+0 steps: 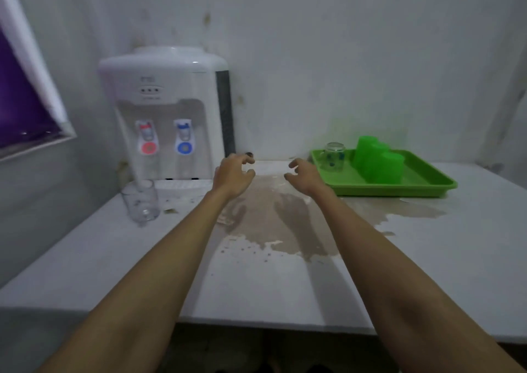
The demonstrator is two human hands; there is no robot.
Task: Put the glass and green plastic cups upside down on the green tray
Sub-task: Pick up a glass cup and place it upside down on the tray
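Note:
A green tray (pixel 427 183) lies at the back right of the white table. On it stand a small glass mug with blue dots (pixel 333 156), base up, and a row of green plastic cups (pixel 380 161), also base up. A clear glass (pixel 140 201) stands alone on the table at the left, in front of the water dispenser. My left hand (pixel 233 174) and my right hand (pixel 305 174) hover over the middle of the table with fingers curled apart, and neither holds anything. The right hand is just left of the tray.
A white water dispenser (pixel 168 113) with a red tap and a blue tap stands at the back left against the wall. A large brownish wet stain (pixel 273 218) spreads over the table's middle. The table's front edge (pixel 256 325) runs below my forearms.

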